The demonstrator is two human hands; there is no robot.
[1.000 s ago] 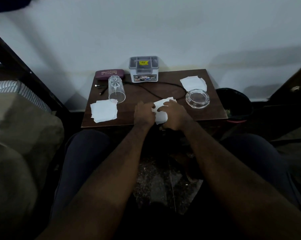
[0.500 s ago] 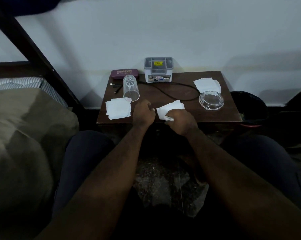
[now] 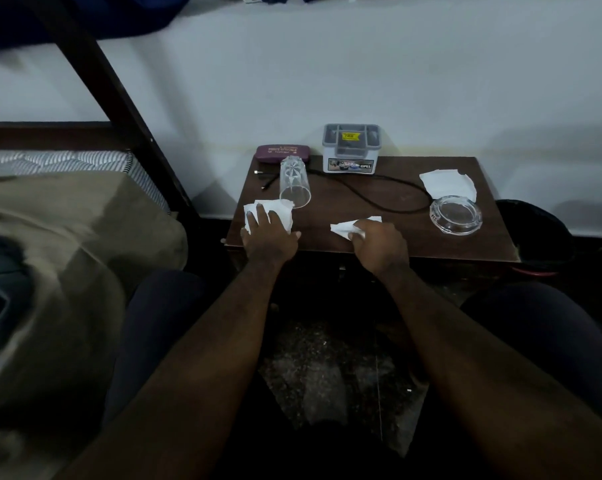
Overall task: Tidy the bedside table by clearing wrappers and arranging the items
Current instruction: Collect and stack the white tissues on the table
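The wrapper-clearing step is judged to be in hand, with no arranging yet begun; a glass (image 3: 294, 185) lying on its side on the desk (image 3: 466, 247) is taken as the landmark. A flat white wrapper (image 3: 280, 206) is found just in front of the glass's mouth, touching or nearly so; it is pressed down by the left hand (image 3: 270, 233), whose fingers (image 3: 261, 216) are laid straight and slightly spread on it. A crumpled wrapper (image 3: 344, 227) is held to the right of the glass, nearer the front edge; it is pinched by the curled fingers (image 3: 356, 234) of the right hand (image 3: 379, 244). A third wrapper (image 3: 446, 183) is left well to the right of the glass, untouched, with a glass ashtray (image 3: 456, 215) just in front of it.

The next move is judged to call for the flat sheet to be gathered into a grip, not merely pressed; both pieces would then be carried further right of the glass to the dark bin (image 3: 531, 233) beside the desk, and the third piece fetched after.

The crumpled wrapper's long axis is set roughly left to right, its tapered end pointed toward the glass; the flat sheet is nearly square, so no clear axis is shown. The glass's own long axis is run front to back, its open mouth turned toward the person.
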